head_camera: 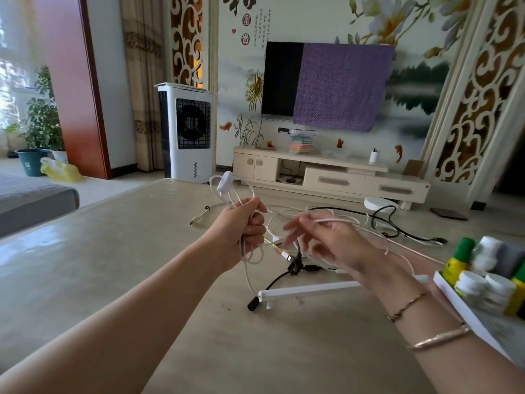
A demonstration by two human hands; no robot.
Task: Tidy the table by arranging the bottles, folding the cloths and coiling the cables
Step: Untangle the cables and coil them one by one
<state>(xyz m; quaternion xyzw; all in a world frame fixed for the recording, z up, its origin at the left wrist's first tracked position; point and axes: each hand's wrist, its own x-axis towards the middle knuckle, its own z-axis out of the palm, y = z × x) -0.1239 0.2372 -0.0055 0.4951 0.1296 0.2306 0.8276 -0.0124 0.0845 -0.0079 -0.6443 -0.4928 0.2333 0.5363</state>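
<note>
Partly blurred right hand (pixel 326 240), tangled cables (pixel 341 223)

Cable tangle (pixel 335 223) ahead; bottles (pixel 483 268) right.

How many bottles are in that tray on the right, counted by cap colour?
White caps: 3
Green caps: 2
Total: 5 bottles showing in the tray; the frame edge may hide more.

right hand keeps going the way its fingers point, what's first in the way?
Probably the left hand and the white cable bundled in it. The right hand has blurred fingers pointing left towards it; depth is unclear, so it could pass in front.
</note>
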